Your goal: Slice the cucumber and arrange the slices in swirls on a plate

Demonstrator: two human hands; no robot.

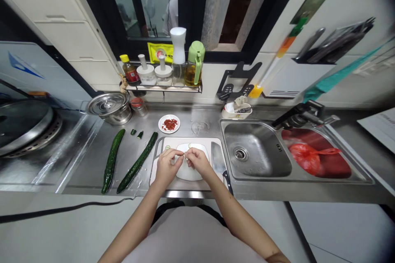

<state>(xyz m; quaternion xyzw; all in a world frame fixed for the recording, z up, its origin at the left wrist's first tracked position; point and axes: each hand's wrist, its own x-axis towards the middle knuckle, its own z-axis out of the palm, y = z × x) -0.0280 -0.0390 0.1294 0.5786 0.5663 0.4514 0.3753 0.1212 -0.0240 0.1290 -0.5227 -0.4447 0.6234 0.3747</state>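
My left hand point(167, 167) and my right hand point(198, 161) meet above a white plate point(202, 172) on the cutting board point(171, 193). Both have their thumb and fingers pinched together at the same spot. Whatever sits between the fingertips is too small to name. A pale green slice point(190, 146) lies at the plate's far edge, and another slice point(167, 147) is on the board beyond my left hand. Along the board's right side rests a kitchen knife point(227, 181) with a black handle. Two whole cucumbers point(112, 160) point(137, 163) lie left of the board, with two cut ends point(133, 132) beyond them.
A small dish of chopped red pieces point(169, 131) stands behind the board. A lidded steel pot point(110, 109) and a jar point(138, 107) are at the back left. To the right is a double sink point(257, 172) with a red bag point(305, 158). Bottles point(178, 57) line a low shelf.
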